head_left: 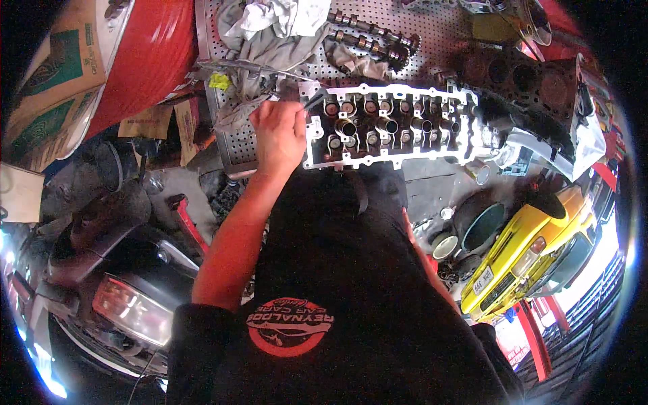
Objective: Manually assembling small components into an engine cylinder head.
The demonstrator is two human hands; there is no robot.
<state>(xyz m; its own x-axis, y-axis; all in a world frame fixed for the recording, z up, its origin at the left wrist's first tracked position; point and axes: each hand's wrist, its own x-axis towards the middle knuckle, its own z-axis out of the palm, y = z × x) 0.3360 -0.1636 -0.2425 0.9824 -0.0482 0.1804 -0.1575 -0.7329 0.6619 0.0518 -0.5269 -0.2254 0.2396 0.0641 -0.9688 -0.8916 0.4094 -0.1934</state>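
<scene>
A silver engine cylinder head [398, 90] lies along the near edge of the perforated metal bench, its valve bores facing up. Over its left end, my left hand [279, 131] is closed, fingers pinched around a small dark pointed tool [314, 100]. Its exact kind is unclear, and my fingers cover part of it. The tool's tip is over the cylinder head's upper left corner; contact cannot be made out. My right forearm [424, 253] runs beside my body toward the bench, and the hand at its end is hidden.
Two camshafts [371, 42] and grey rags [260, 50] lie on the perforated bench [233, 145]. A long thin metal bar [260, 68] rests behind my left hand. An engine block [520, 77] stands at right. A dark car [101, 270] and a yellow car [526, 253] flank me.
</scene>
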